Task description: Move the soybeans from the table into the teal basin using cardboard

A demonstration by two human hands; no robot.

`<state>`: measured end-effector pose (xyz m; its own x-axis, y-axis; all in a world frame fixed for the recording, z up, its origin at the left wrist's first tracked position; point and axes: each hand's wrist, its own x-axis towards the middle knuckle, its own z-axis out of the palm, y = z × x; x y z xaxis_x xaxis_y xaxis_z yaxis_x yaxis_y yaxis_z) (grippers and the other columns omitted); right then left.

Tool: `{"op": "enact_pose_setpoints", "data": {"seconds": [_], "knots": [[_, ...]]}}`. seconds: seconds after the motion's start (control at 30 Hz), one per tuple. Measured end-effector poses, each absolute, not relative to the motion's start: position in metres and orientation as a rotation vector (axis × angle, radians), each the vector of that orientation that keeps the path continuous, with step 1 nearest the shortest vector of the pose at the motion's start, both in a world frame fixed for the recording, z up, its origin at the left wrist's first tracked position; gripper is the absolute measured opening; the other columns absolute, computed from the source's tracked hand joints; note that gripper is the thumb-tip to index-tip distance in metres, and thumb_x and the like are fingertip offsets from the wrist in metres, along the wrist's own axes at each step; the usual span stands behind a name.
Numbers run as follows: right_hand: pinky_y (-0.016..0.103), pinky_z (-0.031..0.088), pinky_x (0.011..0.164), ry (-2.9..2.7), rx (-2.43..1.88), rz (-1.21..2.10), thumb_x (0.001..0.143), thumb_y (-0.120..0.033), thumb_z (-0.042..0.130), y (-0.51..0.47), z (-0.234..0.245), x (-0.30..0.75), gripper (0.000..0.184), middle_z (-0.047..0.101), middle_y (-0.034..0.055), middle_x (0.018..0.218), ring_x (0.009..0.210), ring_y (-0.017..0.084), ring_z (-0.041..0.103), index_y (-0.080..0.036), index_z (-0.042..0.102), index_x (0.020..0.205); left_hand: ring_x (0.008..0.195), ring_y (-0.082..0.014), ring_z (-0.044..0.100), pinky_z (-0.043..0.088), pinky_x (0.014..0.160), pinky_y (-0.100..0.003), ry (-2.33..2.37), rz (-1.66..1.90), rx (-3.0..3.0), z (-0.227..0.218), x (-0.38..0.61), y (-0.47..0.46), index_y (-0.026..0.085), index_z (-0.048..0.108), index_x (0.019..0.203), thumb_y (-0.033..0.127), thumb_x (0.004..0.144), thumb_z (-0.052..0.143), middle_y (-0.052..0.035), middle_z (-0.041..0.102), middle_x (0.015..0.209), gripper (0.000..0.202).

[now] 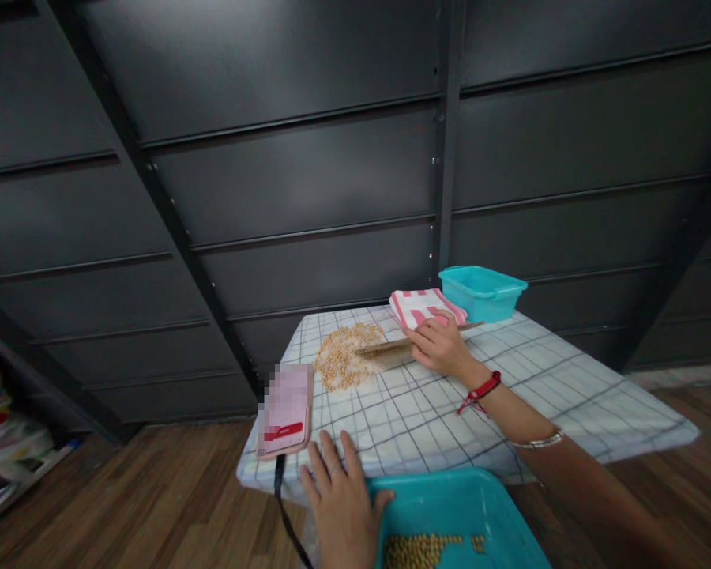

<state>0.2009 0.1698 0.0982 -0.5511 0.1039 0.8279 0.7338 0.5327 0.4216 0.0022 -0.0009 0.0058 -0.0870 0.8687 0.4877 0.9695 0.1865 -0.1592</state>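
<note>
Two bare hands are at the cloth-covered bench [426, 427]. The right hand [442, 344] has its fingers clamped on a thin brown board [389, 349], which extends left of them to a loose patch of yellowish beans [339, 363]. Just beyond those fingers lies a folded striped cloth [419, 305], with a blue basket [479, 305] farther to their right. The left hand [344, 506] holds its fingers spread apart, thumb at the rim of a teal tub [442, 506] of beans to their right; a pink phone [287, 403] lies to their left.
</note>
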Motion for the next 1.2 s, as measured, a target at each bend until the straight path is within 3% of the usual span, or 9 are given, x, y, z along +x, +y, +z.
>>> {"op": "enact_pose_setpoints", "data": {"seconds": [0.2, 0.47, 0.9, 1.2], "knots": [[0.041, 0.027, 0.088, -1.947, -0.706, -1.005, 0.076, -0.015, 0.048, 0.168, 0.100, 0.201, 0.026, 0.061, 0.0005, 0.068, 0.071, 0.016, 0.047, -0.020, 0.064, 0.097, 0.125, -0.0433, 0.035, 0.027, 0.099, -0.062, -1.993, -0.281, -1.737, 0.001, -0.003, -0.002, 0.011, 0.045, 0.128, 0.044, 0.067, 0.064, -0.0251, 0.043, 0.135, 0.072], [0.039, 0.030, 0.087, -1.967, -0.615, -1.019, 0.074, -0.015, 0.049, 0.164, 0.102, 0.195, 0.020, 0.060, -0.0004, 0.065, 0.071, 0.015, 0.047, -0.019, 0.064, 0.087, 0.123, -0.0438, 0.037, 0.029, 0.096, -0.063, -2.010, -0.298, -1.791, 0.001, -0.010, 0.003, 0.012, 0.045, 0.128, 0.043, 0.065, 0.067, -0.0255, 0.044, 0.134, 0.074], [0.039, 0.031, 0.086, -1.923, -0.582, -1.094, 0.074, -0.015, 0.050, 0.158, 0.109, 0.186, 0.020, 0.062, -0.0020, 0.065, 0.067, 0.014, 0.049, -0.019, 0.064, 0.087, 0.125, -0.0443, 0.033, 0.027, 0.099, -0.061, -2.089, -0.347, -1.800, 0.009, -0.016, 0.005, 0.009, 0.046, 0.127, 0.044, 0.063, 0.069, -0.0282, 0.042, 0.134, 0.076], [0.039, 0.030, 0.085, -1.848, -0.570, -1.094, 0.071, -0.015, 0.051, 0.156, 0.110, 0.187, 0.022, 0.063, -0.0025, 0.064, 0.067, 0.015, 0.048, -0.021, 0.064, 0.088, 0.126, -0.0422, 0.033, 0.024, 0.101, -0.060, -2.103, -0.412, -1.789, 0.000, -0.018, 0.008, 0.010, 0.047, 0.127, 0.056, 0.059, 0.067, -0.0256, 0.042, 0.135, 0.084]]}}
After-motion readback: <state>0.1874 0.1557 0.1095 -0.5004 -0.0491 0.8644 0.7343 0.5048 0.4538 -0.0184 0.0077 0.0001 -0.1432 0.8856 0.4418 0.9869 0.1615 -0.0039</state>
